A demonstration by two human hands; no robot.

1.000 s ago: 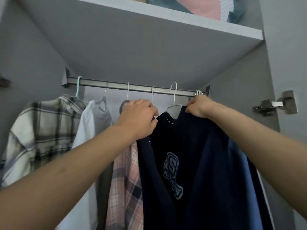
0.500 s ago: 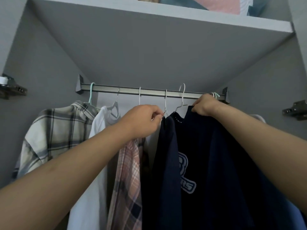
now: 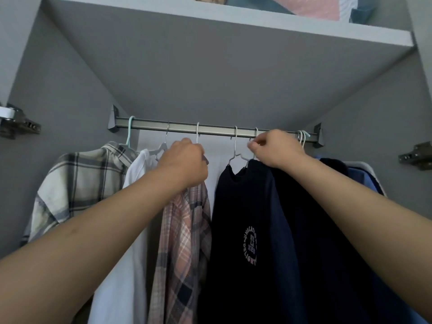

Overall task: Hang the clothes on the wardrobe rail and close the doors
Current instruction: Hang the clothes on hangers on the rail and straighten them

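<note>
Both hands are up at the wardrobe rail (image 3: 217, 130), spreading the garments along it. Left hand (image 3: 184, 163) is closed in a loose fist around the shoulder of the pink plaid shirt (image 3: 184, 242), just under its white hook; I judge it is holding that shirt off toward nine o'clock so a gap stays open at the middle of the rail. Right hand (image 3: 274, 148) has its thumb and fingers curled in a pinch at the neck of a hanger hook, on top of a dark navy garment (image 3: 327, 230) whose collar it hides. That grip looks meant to seat or slide the hook on the rail.

Between the hands hangs a navy T-shirt with a round print (image 3: 250, 230) on a white wire hanger (image 3: 236, 148), free of both hands. At nine o'clock of the left hand come a white shirt (image 3: 117, 277) and, furthest out, a grey-and-cream plaid shirt (image 3: 77, 181) on a mint hanger (image 3: 129, 132). At three o'clock of the right hand a blue garment (image 3: 360, 176) shows at the edge, under a cluster of hooks (image 3: 301, 136).

Counted: two hands, one rail, at least six garments, and about seven or eight hooks on the rail; the right-hand cluster is too tight to count exactly. Two door hinges show, one on each side wall (image 3: 14, 122) (image 3: 416, 156), so the doors are open and not yet shut. Folded fabrics lie on the shelf (image 3: 210, 22) at twelve o'clock.
</note>
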